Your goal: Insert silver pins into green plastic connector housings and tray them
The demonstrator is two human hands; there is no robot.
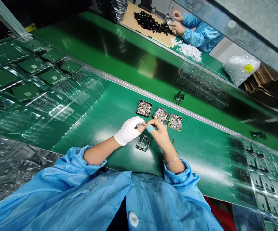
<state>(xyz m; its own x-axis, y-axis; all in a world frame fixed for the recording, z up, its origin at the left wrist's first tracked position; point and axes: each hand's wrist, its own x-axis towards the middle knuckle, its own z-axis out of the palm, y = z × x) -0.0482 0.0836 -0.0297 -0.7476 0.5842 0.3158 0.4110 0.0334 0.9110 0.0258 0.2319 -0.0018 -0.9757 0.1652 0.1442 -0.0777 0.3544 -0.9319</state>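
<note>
My left hand (128,131), in a white glove with bare fingertips, is pinched closed. Its tips meet those of my right hand (160,132), which has blue tape on a finger and a bracelet at the wrist. Whatever lies between the fingertips is too small to make out. Just below the hands, a small green and metal assembly (143,142) rests on the green tabletop (196,147). Beyond the fingers stand three small trays of tiny metal parts: a left one (144,108), a middle one (161,114) and a right one (176,122).
Clear plastic trays with green plates (29,65) cover the left side; another tray (261,173) of parts lies at the right. A green part (178,97) sits past the metal rail (153,97). Across, a person's hands (178,24) work near black pieces (150,23).
</note>
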